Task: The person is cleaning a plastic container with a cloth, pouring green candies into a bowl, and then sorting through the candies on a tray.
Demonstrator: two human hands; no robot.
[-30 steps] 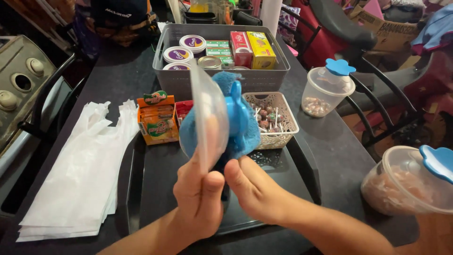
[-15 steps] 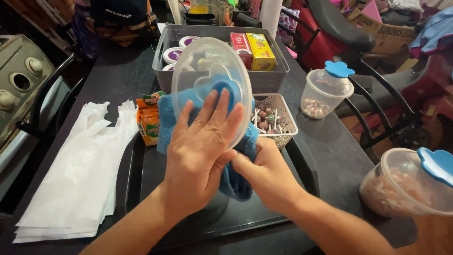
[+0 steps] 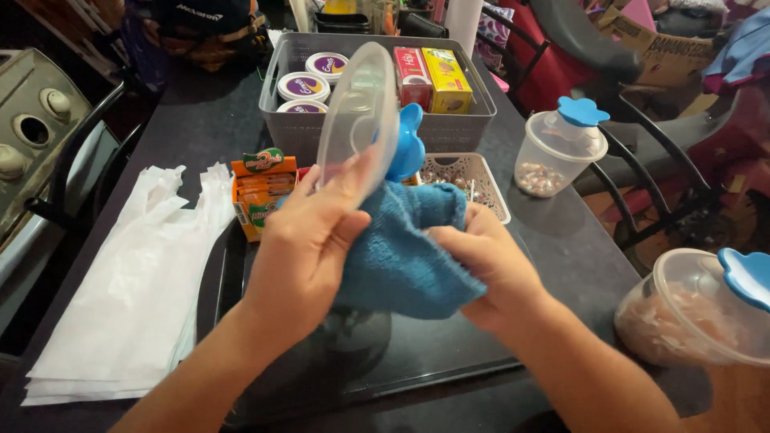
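1. Black tabletop [image 3: 200, 128] carries everything, with a dark tray [image 3: 449, 361] set at its near edge under both forearms.
2. White plastic bags [image 3: 136, 281] lie in a flat stack along the table's left edge, well apart from the hands.
3. Grey basket [image 3: 465, 128] stands at the far edge, holding round purple-lidded tubs [image 3: 303, 85] and red and yellow cartons [image 3: 433, 76].
4. Clear jars with blue lids sit on the right side: one [image 3: 553, 156] near the far right, a larger one [image 3: 690, 309] at the near right corner.
5. Blue knitted cloth [image 3: 401, 248] hangs between the two hands above the tray, bunched against the lid's lower edge.
6. Clear round lid [image 3: 357, 120] with a blue knob [image 3: 405, 144] is held on edge, its face turned leftward; it rises up and away from the fingers toward the grey basket.
7. Left hand [image 3: 301, 244] is the nearer one to the lid, fingers and thumb closed on its lower rim.
8. Right hand [image 3: 489, 261] clutches the cloth, fingers curled shut into its folds, just right of the lid.
9. Orange snack packets [image 3: 261, 192] stand just left of the left hand; a small white basket [image 3: 473, 172] of wrapped sweets sits behind the right.
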